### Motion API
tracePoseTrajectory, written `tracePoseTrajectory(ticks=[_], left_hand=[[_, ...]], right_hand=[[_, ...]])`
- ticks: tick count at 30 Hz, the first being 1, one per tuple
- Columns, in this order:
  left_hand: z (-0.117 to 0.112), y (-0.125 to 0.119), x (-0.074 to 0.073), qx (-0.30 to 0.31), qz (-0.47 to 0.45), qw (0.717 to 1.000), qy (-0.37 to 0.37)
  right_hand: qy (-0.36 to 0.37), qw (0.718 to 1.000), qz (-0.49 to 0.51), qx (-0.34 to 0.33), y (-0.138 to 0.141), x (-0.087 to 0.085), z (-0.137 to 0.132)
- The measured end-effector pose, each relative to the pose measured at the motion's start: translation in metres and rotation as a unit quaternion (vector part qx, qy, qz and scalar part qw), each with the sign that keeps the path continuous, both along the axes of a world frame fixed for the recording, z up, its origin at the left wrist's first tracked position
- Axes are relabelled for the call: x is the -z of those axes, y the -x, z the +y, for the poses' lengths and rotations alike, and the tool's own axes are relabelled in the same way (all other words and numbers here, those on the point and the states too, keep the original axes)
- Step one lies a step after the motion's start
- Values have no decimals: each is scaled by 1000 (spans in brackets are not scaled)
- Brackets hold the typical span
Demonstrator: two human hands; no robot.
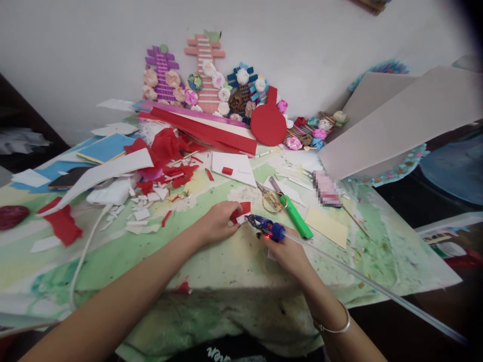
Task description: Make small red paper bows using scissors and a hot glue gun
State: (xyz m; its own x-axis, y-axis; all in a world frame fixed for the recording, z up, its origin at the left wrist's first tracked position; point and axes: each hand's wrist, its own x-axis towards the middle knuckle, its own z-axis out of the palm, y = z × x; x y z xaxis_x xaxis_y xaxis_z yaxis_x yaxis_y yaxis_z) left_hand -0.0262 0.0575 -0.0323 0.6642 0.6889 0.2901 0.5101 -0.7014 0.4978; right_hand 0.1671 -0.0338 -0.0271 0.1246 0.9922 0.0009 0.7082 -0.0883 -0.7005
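My left hand (221,221) pinches a small red and white paper piece (244,208) just over the table. In my right hand (285,251) is a blue hot glue gun (267,226), its nozzle at the white part of that piece. A long clear glue stick (362,274) runs out of the gun's back toward the lower right, and a red light glows on its body. Beyond my hands lie gold-handled scissors (274,201) and a green utility knife (298,216). A white card (236,163) with a small red rectangle on it is farther back.
Red and white paper scraps (169,176) spread over the left side. A white cable (85,251) crosses the left front. A yellow card (327,227) lies right of the knife. Flower-trimmed crafts (204,75) and a red paddle shape (268,123) lean on the wall.
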Motion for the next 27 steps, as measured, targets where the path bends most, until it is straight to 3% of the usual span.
tracePoseTrajectory(ticks=[3, 8, 18, 20, 23, 27], left_hand=[[0, 0, 1, 0, -1, 1000, -2], [-1, 1, 0, -7, 4, 1000, 7], [-4, 1, -2, -27, -26, 996, 78], [-4, 1, -2, -21, -30, 996, 81], [-4, 1, 0, -20, -29, 997, 73], [-3, 1, 4, -16, -27, 998, 57]], right_hand=[[-1, 1000, 11, -17, 1, 1, -2], [-45, 999, 10, 22, -5, -2, -3], [-116, 982, 127, 73, -52, -20, -38], [-134, 980, 101, 106, -67, -23, -46], [-136, 965, 4, 224, -99, -25, -56], [-89, 921, -168, 340, -170, -18, -65]])
